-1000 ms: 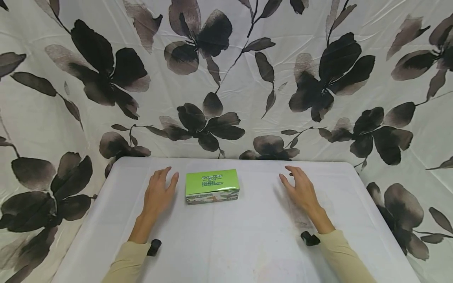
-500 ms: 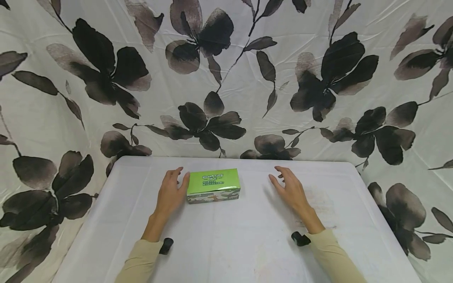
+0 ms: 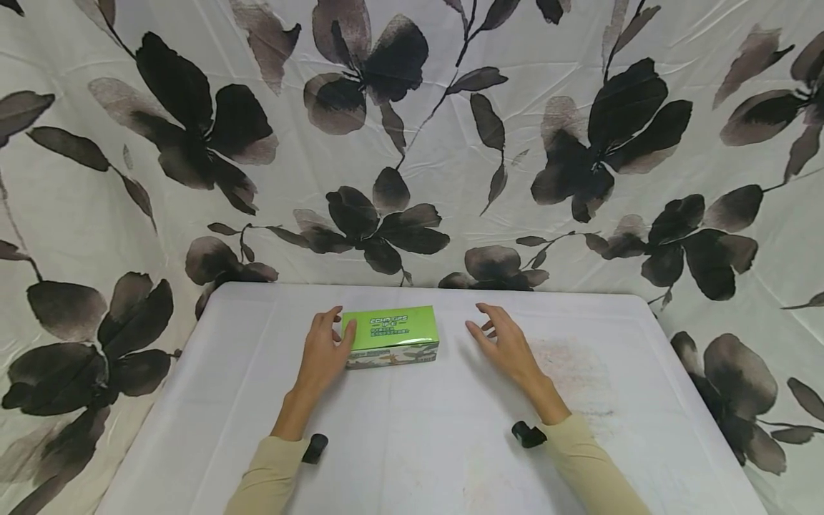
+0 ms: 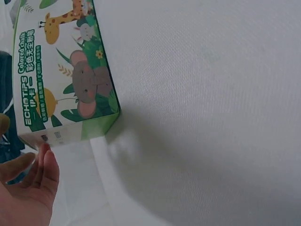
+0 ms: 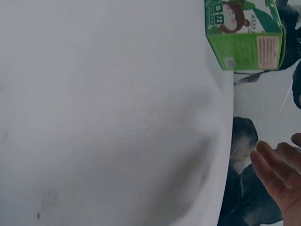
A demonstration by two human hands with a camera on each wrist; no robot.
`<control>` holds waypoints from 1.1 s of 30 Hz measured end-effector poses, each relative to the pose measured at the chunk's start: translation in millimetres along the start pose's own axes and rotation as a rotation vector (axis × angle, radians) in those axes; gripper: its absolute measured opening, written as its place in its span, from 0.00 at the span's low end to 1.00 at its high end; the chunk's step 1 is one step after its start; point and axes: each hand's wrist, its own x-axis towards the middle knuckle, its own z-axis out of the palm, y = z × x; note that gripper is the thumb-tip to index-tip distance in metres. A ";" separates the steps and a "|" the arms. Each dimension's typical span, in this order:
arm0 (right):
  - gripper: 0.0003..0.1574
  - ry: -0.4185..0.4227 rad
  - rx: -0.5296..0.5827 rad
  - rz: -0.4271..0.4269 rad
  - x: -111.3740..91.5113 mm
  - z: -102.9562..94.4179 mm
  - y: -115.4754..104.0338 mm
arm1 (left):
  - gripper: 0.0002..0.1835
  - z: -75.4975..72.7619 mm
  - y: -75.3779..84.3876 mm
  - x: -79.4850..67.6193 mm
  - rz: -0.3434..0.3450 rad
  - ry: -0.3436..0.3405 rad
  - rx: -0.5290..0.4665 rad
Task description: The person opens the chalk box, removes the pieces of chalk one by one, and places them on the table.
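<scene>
A green box of colored chalk (image 3: pixel 394 337) rests on the white table, its long side facing me. The left wrist view shows its printed side with a giraffe and an elephant. My left hand (image 3: pixel 323 357) is at the box's left end, thumb overlapping the top corner in the head view and fingers loosely bent. Fingertips (image 4: pixel 47 157) appear right at the end panel in the left wrist view. To the right of the box, my right hand (image 3: pixel 510 353) is held over the table with relaxed fingers, holding nothing. A gap separates it from the box's right end.
The white table (image 3: pixel 412 443) has rounded far corners and faint smudges on its right part. Directly behind its far edge hangs a white curtain (image 3: pixel 476 164) with dark flowers. A black wrist camera (image 3: pixel 528 434) sits at the right sleeve, another at the left.
My left hand has moved right, from beside the box to its left end. The right hand has come left toward the box. The box has stayed about where it was.
</scene>
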 end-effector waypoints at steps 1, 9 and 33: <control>0.30 -0.008 0.005 0.003 0.4 1.3 -1.9 | 0.30 0.7 0.4 0.3 -0.001 -0.001 -0.005; 0.34 -0.096 0.042 0.014 2.0 14.4 -12.7 | 0.31 6.3 -3.9 -1.3 0.030 -0.002 -0.054; 0.44 -0.388 0.217 -0.002 7.6 25.0 -20.3 | 0.49 1.9 -11.8 -5.6 0.136 -0.206 -0.175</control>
